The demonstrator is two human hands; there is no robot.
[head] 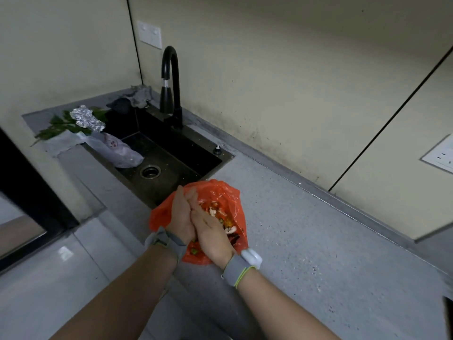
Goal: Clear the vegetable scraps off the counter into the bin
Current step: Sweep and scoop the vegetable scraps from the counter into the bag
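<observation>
Head view: your two hands meet over an orange plastic bag [221, 192] at the front edge of the grey speckled worktop [318, 241], just beside the near corner of the sink [181, 153]. Your left hand [181, 214] and right hand [211, 230] lie against each other with fingers straight, gripping nothing. The vegetable scraps [215, 212], red, green and pale bits, sit inside the open bag under your hands.

The sink is dark, with a round drain [150, 172] and a black arched faucet [171, 79] behind it. A clear plastic bag [115, 149] droops over its left rim. Beyond that lie leafy greens [58, 126] and crumpled foil [85, 117], with a grey cloth [141, 94] in the corner. Beige wall panels carry a switch plate [149, 34] and a socket [441, 155]. Pale floor tiles [49, 278] show at lower left.
</observation>
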